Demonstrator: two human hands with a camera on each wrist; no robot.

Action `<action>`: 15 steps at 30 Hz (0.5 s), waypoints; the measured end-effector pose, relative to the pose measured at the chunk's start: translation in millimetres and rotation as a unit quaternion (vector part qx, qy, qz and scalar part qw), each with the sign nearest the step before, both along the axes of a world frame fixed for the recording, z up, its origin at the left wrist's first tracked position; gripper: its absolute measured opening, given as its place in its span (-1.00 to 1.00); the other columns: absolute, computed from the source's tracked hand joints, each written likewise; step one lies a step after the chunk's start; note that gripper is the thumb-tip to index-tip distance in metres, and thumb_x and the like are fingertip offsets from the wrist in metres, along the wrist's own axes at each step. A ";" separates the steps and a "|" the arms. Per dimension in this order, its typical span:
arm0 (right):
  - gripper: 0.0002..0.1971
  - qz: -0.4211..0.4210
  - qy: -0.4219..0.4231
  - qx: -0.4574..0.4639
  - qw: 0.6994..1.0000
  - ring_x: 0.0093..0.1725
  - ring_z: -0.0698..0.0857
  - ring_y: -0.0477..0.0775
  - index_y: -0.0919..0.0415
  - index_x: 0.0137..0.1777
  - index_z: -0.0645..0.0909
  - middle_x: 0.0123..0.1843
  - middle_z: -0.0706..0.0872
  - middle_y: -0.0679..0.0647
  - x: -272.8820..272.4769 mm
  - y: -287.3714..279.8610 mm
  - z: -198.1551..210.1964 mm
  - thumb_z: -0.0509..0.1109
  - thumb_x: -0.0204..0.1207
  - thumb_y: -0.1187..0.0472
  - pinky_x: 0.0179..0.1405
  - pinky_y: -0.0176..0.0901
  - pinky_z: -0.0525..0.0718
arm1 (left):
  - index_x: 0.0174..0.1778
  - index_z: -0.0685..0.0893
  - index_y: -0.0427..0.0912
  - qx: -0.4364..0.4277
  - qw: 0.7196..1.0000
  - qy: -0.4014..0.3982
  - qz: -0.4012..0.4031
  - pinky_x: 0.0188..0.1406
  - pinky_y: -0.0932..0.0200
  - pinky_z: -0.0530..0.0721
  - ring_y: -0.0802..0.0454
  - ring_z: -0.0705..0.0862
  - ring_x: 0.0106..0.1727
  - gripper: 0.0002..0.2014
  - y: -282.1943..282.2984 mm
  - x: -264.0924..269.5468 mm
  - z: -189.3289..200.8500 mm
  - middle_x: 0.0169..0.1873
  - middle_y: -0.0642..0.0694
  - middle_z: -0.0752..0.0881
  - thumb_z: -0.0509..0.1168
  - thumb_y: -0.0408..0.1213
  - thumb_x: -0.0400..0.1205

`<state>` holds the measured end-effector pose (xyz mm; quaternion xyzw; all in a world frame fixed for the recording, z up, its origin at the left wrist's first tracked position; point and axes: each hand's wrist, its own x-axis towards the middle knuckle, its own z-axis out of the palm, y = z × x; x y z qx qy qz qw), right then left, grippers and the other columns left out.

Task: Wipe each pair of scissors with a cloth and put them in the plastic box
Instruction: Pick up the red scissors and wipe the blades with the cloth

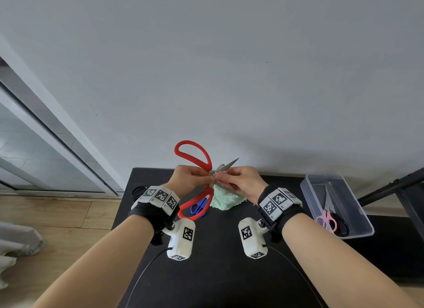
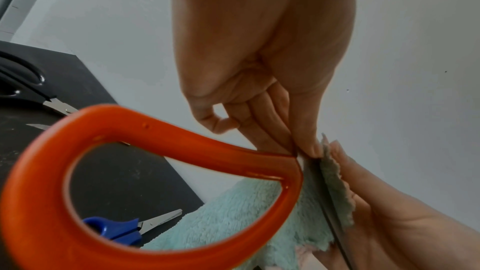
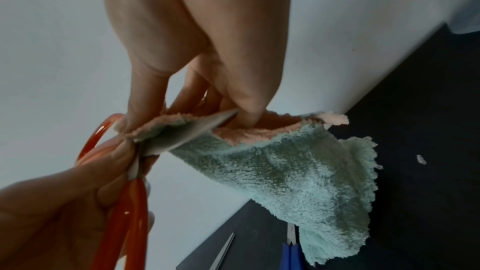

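Observation:
Above the black table my left hand grips the large red-handled scissors near the pivot, handles spread wide. My right hand pinches a mint-green cloth around one blade, whose tip sticks out past the fingers. In the right wrist view the cloth is folded over the blade under the thumb and fingers. The left wrist view shows the red handle close up and the cloth hanging below. The clear plastic box stands at the right.
Inside the box lie pink-handled scissors and a dark-handled pair. Small blue-handled scissors lie on the table under my hands, and black-handled scissors lie at the table's left edge. A white wall stands just behind the table.

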<state>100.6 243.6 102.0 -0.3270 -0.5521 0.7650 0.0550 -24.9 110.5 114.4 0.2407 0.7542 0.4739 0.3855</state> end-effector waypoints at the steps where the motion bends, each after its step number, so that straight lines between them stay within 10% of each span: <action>1: -0.86 -0.002 -0.004 0.006 1.000 -0.23 0.75 0.02 0.36 -0.10 0.75 -0.25 0.77 0.18 -0.8 -0.9 0.5 0.57 0.36 0.34 0.01 -0.21 0.71 | -0.26 0.83 -0.23 0.000 1.000 0.001 -0.001 -0.07 0.36 0.69 0.11 0.72 -0.19 -0.91 0.4 0.7 0.4 -0.24 -0.15 0.82 0.54 -0.28 0.44; 15: -0.82 -0.033 -0.022 0.080 0.996 -0.53 0.52 -0.10 0.24 -0.36 0.71 -0.46 0.66 0.05 1.4 -5.0 0.8 0.53 0.45 0.21 -0.50 -0.31 0.43 | -0.12 0.84 -0.25 -0.017 1.000 -0.004 -0.019 -0.19 0.50 0.65 0.19 0.77 -0.22 -0.84 -6.1 -6.7 1.1 -0.21 -0.16 0.84 0.54 -0.30 0.43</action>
